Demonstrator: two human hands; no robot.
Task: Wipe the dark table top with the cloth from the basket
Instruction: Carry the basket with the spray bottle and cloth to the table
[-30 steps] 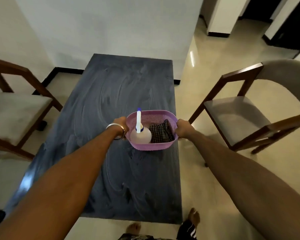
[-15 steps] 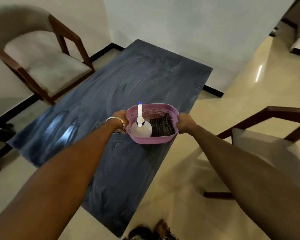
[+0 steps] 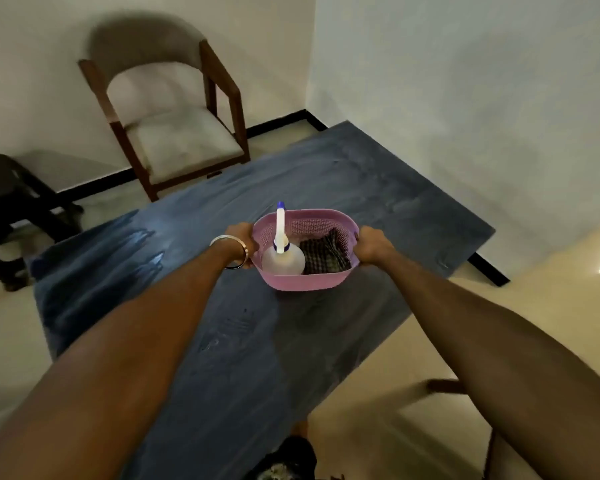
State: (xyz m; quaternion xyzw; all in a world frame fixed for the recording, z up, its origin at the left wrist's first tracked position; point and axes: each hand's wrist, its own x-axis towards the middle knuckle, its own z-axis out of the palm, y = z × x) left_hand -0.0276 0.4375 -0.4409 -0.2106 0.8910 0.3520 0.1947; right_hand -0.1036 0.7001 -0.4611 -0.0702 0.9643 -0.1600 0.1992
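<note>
A pink plastic basket (image 3: 303,281) is held over the dark table top (image 3: 326,181), near the middle of it. My left hand (image 3: 245,242) grips its left rim and my right hand (image 3: 369,245) grips its right rim. Inside lies a dark checked cloth (image 3: 324,256) on the right and a white squeeze bottle (image 3: 283,259) with a long nozzle and blue tip on the left. Whether the basket touches the table I cannot tell. The table top shows pale wipe streaks.
A wooden chair (image 3: 174,133) with a pale cushion stands beyond the table's far left side, against the wall. A dark low stool (image 3: 11,206) sits at the left. White walls meet in a corner behind the table. Part of another chair (image 3: 444,386) shows at the lower right.
The view has swung to the left: the left chair and the stool have come into sight and the right chair has slid out. Both hands still hold the basket over the table.
</note>
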